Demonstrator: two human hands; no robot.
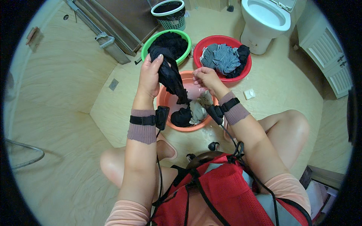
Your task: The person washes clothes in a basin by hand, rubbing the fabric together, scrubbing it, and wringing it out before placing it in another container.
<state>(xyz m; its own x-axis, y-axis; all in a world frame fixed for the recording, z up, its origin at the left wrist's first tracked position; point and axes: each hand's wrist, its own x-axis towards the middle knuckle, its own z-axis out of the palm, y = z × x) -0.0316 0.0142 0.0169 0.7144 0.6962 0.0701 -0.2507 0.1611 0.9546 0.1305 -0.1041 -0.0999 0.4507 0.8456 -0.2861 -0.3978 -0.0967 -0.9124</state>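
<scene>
My left hand (150, 74) grips a wet-looking black garment (172, 75). Its upper end reaches the green basin (144, 45), and its lower end hangs down into the orange basin (192, 130). My right hand (208, 79) is over the right rim of the orange basin, close to the red basin's near edge, fingers curled and thumb drawn in; no cloth shows in it. Cloudy pinkish water (195, 91), a black cloth (181, 116) and a pale grey-green cloth (198, 113) are inside the orange basin. More black clothing (172, 42) fills the green one.
The red basin (249, 66) holds a striped blue garment (226, 58) and dark cloth. A white soap-like block (249, 94) lies on the tiled floor. Behind stand a lined bin (171, 24) and a toilet (254, 36). A louvred cabinet (325, 50) is at right, a floor drain (113, 84) at left.
</scene>
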